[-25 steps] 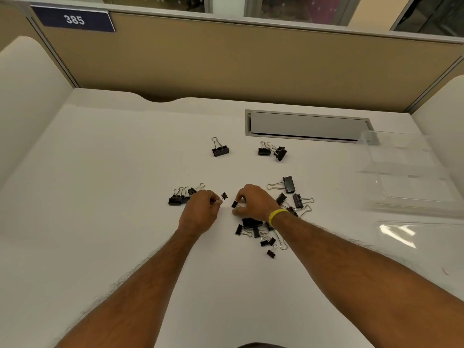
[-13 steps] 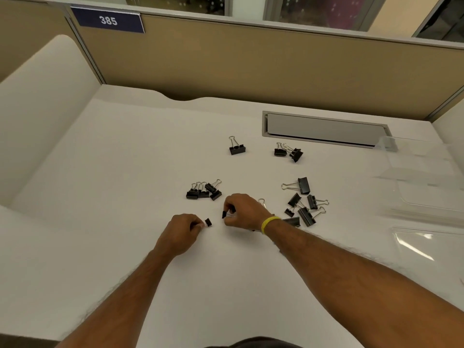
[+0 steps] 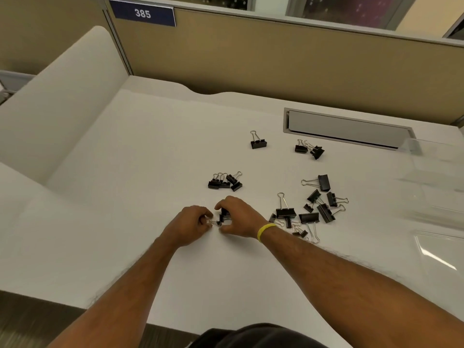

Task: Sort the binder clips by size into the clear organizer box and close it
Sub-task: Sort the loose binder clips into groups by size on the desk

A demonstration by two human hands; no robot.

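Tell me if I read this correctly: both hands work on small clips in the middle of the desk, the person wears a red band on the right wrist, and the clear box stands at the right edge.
One detail is wrong: the band on the right wrist is yellow, not red, as the head view shows. The rest holds: the left hand and right hand handle small clips mid-desk, and the clear box stands at the right edge.

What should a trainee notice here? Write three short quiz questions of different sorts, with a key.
1. True or false: the clear box already holds binder clips.
2. Which hand wears the yellow wristband? A) left B) right
3. Fill in: the sign on the partition reads ___.

Key
1. False; no clips show in it. They lie on the desk.
2. B, the right hand. The left hand pinches a small clip.
3. 385
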